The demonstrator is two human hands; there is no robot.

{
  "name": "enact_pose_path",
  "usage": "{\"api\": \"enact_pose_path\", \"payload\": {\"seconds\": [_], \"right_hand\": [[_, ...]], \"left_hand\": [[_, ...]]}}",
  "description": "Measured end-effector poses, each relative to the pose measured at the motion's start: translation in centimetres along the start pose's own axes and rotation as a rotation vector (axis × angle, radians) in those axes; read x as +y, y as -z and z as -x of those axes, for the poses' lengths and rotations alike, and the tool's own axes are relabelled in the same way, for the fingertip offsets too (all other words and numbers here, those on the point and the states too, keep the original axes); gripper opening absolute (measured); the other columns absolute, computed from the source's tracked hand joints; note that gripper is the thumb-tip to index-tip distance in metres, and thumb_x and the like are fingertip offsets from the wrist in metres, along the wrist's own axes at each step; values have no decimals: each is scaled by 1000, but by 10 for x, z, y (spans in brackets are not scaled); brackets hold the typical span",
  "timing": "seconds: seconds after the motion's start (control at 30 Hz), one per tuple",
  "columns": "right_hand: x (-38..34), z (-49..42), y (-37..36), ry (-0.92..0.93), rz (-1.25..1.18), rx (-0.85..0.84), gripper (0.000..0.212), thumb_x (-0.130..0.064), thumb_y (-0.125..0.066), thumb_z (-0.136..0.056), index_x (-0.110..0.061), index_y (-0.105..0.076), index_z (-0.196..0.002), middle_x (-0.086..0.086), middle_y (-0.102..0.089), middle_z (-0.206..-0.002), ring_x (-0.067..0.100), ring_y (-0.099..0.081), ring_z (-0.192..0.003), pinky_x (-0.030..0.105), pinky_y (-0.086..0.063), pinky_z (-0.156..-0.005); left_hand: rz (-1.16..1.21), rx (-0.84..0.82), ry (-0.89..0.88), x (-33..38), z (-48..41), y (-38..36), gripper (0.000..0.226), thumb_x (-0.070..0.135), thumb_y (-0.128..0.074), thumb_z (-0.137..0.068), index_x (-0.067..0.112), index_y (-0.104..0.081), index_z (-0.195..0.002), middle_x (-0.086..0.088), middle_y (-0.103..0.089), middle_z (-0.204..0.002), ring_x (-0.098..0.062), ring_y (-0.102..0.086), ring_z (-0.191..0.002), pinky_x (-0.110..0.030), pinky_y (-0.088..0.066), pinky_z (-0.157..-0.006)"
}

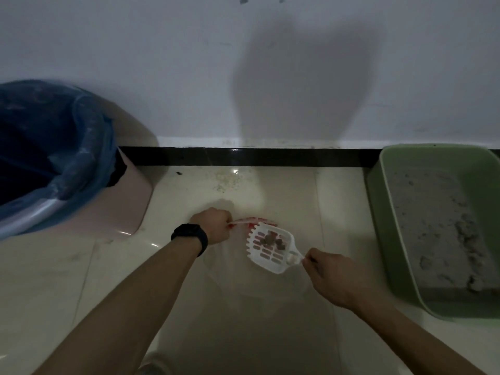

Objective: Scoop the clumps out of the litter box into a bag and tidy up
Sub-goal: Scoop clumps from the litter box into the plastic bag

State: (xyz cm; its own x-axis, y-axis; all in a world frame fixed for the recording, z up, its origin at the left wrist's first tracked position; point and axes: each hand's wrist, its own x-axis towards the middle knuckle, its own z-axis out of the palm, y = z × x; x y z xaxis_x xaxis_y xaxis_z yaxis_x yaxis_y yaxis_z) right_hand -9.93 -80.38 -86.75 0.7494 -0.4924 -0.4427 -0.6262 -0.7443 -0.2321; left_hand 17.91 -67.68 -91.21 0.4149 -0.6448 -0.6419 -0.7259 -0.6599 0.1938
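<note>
My right hand (328, 274) grips the handle of a white slotted scoop (266, 253) that carries dark clumps (272, 241). The scoop hovers over the mouth of a clear plastic bag (259, 282) with a red-printed rim. My left hand (213, 226), with a black band on the wrist, pinches that rim and holds the bag up. The green litter box (389, 212) sits on the floor at the right, filled with grey litter (433, 220) that is churned up along its right side.
A pink bin (132, 207) lined with a blue bag (81, 147) stands at the left against the white wall. A black skirting strip (243, 156) runs along the wall's foot. Scattered litter grains (227, 180) lie on the pale tiled floor.
</note>
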Motion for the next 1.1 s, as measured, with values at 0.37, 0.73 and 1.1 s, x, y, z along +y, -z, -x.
{"api": "enact_pose_path", "payload": {"seconds": [0.37, 0.73, 1.1], "right_hand": [[8, -10, -11, 173, 289, 445, 21, -36, -46, -96, -23, -63, -98, -2, -65, -76, 27, -57, -61, 32, -38, -56], [47, 28, 34, -306, -634, 376, 18, -44, -50, -97, -35, -63, -89, -12, -69, -78, 1, -61, -61, 25, -45, -55], [191, 106, 59, -754, -537, 472, 27, -42, -50, -97, -29, -67, -80, -9, -70, -74, 17, -66, -75, 31, -47, -65]], "left_hand": [[-21, 119, 101, 3, -4, 5, 28, 36, -39, -100, 23, -55, -119, -8, -63, -110, -28, -61, -96, -39, -53, -83], [-34, 181, -93, 60, -8, 37, 69, 58, -43, -96, 29, -21, -154, -2, -25, -160, -23, -26, -145, -38, -30, -114], [-130, 287, -458, 241, -24, 19, 67, 49, -31, -101, 28, -2, -157, 1, 0, -165, -17, -1, -151, -43, -7, -122]]}}
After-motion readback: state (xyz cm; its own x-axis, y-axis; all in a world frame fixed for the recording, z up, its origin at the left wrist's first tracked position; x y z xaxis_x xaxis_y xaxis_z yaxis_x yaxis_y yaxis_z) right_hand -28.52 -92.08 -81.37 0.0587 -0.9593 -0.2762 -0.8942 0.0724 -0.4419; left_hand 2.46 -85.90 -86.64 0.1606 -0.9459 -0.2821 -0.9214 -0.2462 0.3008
